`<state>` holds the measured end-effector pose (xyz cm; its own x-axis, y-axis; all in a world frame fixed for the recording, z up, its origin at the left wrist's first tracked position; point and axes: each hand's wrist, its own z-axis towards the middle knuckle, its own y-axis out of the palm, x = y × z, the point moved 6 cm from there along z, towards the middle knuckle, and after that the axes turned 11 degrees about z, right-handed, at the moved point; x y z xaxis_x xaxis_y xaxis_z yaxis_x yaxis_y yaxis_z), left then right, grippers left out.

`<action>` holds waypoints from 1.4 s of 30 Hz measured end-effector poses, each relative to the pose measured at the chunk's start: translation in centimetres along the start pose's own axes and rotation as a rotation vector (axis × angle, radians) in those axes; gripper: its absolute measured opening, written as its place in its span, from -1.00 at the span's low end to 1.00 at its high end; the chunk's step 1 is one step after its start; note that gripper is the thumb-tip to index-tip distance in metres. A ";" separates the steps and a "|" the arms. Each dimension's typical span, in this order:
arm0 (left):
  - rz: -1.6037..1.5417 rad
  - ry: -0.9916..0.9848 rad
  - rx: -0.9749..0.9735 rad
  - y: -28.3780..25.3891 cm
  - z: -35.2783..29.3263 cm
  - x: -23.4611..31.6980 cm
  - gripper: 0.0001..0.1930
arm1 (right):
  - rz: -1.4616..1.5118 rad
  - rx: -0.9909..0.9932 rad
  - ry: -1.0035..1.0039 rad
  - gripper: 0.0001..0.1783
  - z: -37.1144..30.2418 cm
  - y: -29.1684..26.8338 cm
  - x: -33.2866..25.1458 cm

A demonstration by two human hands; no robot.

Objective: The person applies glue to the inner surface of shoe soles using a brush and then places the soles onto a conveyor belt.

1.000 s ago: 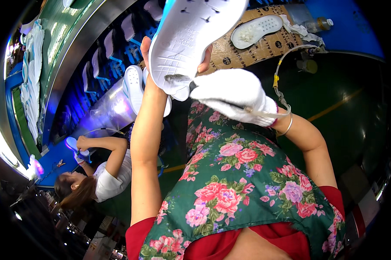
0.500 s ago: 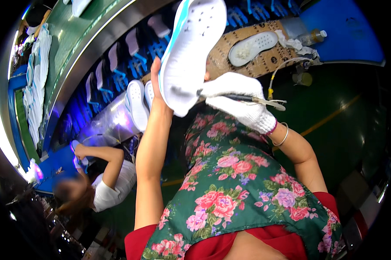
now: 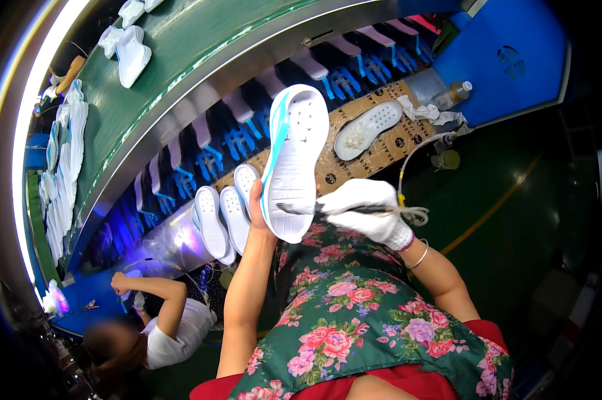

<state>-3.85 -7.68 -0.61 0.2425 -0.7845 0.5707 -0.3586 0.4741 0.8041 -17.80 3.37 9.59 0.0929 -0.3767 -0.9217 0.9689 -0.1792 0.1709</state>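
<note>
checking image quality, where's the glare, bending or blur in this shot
Head view: a bright light strip blows out along the left rim; the green conveyor belt bends with fisheye distortion; the white shoe sole in the left hand is sharp; corners go black.

Brown cardboard-covered bench (image 3: 381, 150) bearing one white sole (image 3: 368, 130), crumpled rags (image 3: 431, 112), a small bottle (image 3: 453, 95), three white soles (image 3: 224, 217) at its left end
</note>
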 end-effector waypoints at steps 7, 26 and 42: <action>0.253 0.072 0.056 1.0 0.5 1.6 0.11 | 0.659 0.513 0.270 -0.81 -5.1 -5.5 2.6; 0.222 0.123 -0.616 13.1 10.3 11.5 0.24 | 0.623 1.036 0.302 -0.82 -14.3 -8.8 6.2; 1.147 0.737 0.614 8.4 14.2 25.0 -0.19 | 0.470 0.978 0.493 -0.78 -12.6 -6.5 11.0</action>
<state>-13.61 -28.95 18.08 -0.1045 0.3497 0.9310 -0.9319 0.2926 -0.2145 -20.18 11.86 -6.06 0.6772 -0.2394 -0.6958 0.2501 -0.8145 0.5236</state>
